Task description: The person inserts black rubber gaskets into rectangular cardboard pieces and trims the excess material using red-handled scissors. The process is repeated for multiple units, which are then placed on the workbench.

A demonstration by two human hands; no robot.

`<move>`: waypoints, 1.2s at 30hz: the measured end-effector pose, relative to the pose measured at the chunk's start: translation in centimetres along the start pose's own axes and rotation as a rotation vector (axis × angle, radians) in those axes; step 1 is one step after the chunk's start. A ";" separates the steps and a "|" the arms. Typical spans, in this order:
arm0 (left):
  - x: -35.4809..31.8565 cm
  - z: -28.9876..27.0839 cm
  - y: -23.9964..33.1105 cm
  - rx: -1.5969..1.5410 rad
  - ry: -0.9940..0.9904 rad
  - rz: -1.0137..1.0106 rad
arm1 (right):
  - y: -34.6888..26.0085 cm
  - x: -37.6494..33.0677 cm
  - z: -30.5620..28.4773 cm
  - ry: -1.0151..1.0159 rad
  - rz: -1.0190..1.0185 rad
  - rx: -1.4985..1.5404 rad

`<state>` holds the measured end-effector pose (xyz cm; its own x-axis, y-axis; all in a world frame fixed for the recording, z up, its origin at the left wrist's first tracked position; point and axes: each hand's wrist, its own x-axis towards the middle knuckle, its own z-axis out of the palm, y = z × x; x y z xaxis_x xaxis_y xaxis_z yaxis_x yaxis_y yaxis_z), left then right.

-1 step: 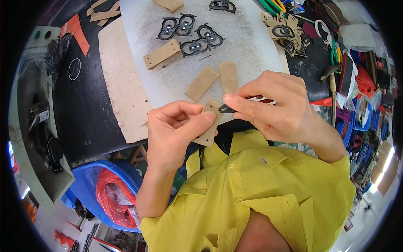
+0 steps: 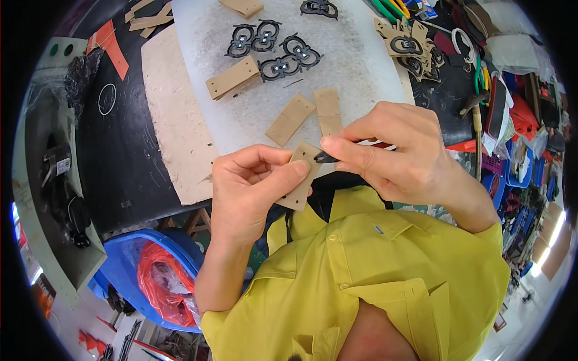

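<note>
My left hand point(image 2: 244, 183) pinches a tan leather-like strip point(image 2: 296, 197) between thumb and fingers, close to my body. Small dark holes show near the strip's ends. In my right hand point(image 2: 400, 150) is a small dark pointed tool point(image 2: 326, 157) with a dark red handle; the fingers cover most of it, so its exact kind is unclear. The tool's tip is at the strip's upper right edge. Just beyond my hands lie two similar pieces, a tilted tan strip point(image 2: 290, 120) and an upright tan strip point(image 2: 327, 111).
A whitish translucent board point(image 2: 235, 123) covers the black table point(image 2: 129, 156). Black buckle-like rings point(image 2: 280, 67) and a tan stack point(image 2: 232, 78) lie farther off. Tan pieces with black rings are heaped point(image 2: 412, 48) at right. A blue bin point(image 2: 120, 259) stands below left.
The dark tool's tip has shifted very slightly at the strip's edge. Both hands otherwise keep their places and grips.
</note>
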<state>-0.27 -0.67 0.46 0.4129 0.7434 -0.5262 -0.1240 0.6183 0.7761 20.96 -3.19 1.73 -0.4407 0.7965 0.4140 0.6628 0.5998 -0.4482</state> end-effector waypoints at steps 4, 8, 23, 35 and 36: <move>-0.1 0.0 0.4 0.107 -0.032 -0.007 | 0.2 0.0 -0.9 -0.115 0.011 0.040; -0.6 0.7 0.0 0.713 0.007 0.485 | 1.2 0.1 -0.8 -0.314 0.351 0.424; 0.8 0.1 0.2 0.195 0.039 0.262 | -1.8 -0.3 1.5 0.035 0.137 0.215; 0.6 0.9 0.2 0.191 0.042 0.239 | -1.9 -0.5 0.7 -0.052 0.227 0.268; 0.5 1.2 0.1 0.295 0.080 0.340 | -1.9 -0.3 0.3 -0.100 0.246 0.266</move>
<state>1.01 -0.54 0.70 0.3211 0.9159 -0.2409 0.0269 0.2455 0.9690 19.62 -4.54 2.21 -0.3536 0.9150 0.1943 0.5820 0.3778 -0.7201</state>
